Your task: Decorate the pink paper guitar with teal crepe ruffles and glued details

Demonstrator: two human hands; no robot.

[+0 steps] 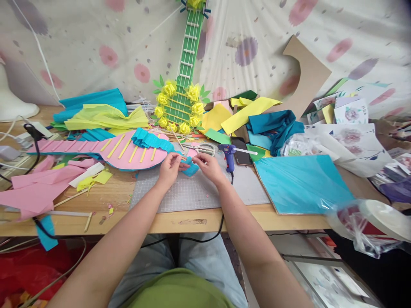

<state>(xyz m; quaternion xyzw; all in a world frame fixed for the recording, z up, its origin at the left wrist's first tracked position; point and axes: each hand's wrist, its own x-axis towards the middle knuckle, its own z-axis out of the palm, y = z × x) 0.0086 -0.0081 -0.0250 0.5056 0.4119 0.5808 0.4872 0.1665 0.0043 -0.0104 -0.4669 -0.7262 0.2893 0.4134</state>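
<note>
Blue paper (pixel 192 170) sits between the left hand (pixel 171 167) at nine o'clock and the right hand (pixel 208 166) at three, over the mat (pixel 192 194); I cannot tell whether either grip is clamped on it. The glue gun (pixel 229 157) lies toward two, and the card's (pixel 349 114) lettering, far beyond, is illegible.

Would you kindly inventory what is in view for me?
Flowered instrument: 1, green and yellow, back
Striped craft: 1, pink, left
Glue gun: 1, purple-blue, centre-right
Scissors: 1, grey, centre
Phone: 1, black, beside glue gun
Cutting mat: 1, grey, centre
Paper piece: 1, blue, centre
Panel: 1, blue, right
Cardboard cutout: 1, brown, back right
Roll: 1, white, far right
Coloured papers: uncountable, mixed, strewn about
Curtain: 1, white floral, behind
Table: 1, wooden, underneath
Left hand and right hand: 2, bare, over cutting mat
</note>
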